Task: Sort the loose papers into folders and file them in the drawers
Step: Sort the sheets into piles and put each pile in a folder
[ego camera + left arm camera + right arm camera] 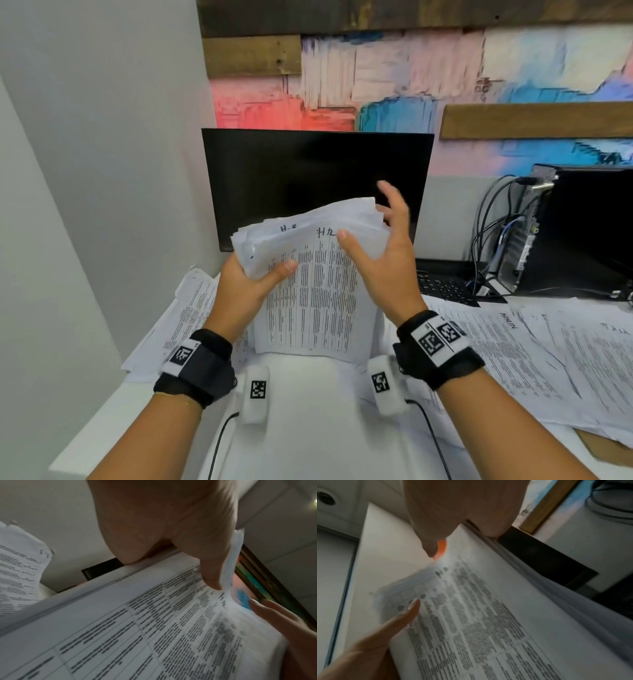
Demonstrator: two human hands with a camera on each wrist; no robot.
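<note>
A thick stack of printed papers [318, 274] is held up over the white desk [308, 428], in front of the monitor. "HR" is handwritten at the top of its front sheet, above a printed table. My left hand [250, 281] grips the stack's left edge, thumb across the front. My right hand [380, 253] holds the right edge with its thumb on the front sheet and its fingers spread loosely behind. In the left wrist view my left hand's thumb [211, 574] presses on the stack [154, 628]. The right wrist view shows the stack [479, 615] blurred under my right hand [453, 513].
More loose papers [548, 349] cover the desk to the right, and others [191, 308] lie at the left by the wall. A dark monitor [308, 171], a keyboard [442, 287] and a computer tower [575, 233] with cables stand behind. A brown folder corner [603, 448] shows at bottom right.
</note>
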